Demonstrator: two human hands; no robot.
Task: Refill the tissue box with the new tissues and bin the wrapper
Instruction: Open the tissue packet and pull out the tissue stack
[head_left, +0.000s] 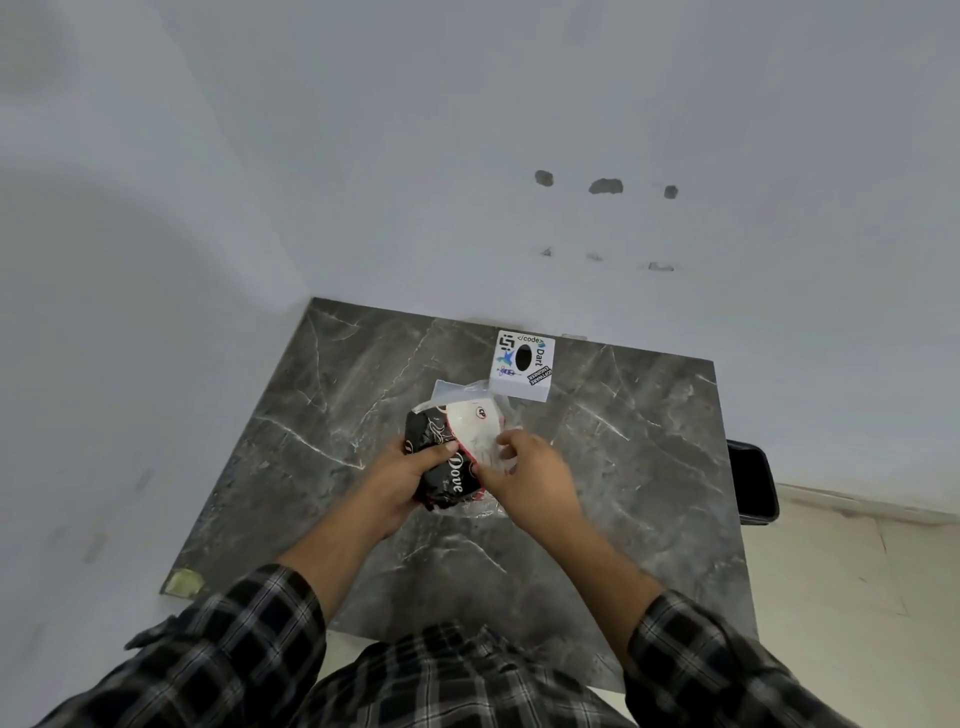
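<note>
My left hand (415, 470) clamps the black plastic tissue wrapper (441, 462) above the grey marble table (623, 467); my right hand (524, 467) pinches the white tissues (475, 423) sticking out of it. The white stickered tissue box (523, 364) stands just beyond; its dark oval opening hides any contents.

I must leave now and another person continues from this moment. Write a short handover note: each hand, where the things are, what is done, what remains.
Left hand: grips the black end of the tissue pack, held over the table.
Right hand: pinches the clear wrapper at the pack's open side.
Tissue box: white, stickered, upright at the table's far edge; nothing shows in its oval slot.
Bin: dark, on the floor right of the table.
Done: wrapper partly opened, white tissues showing.
Left: take the tissues out, load the box, bin the wrapper.
</note>
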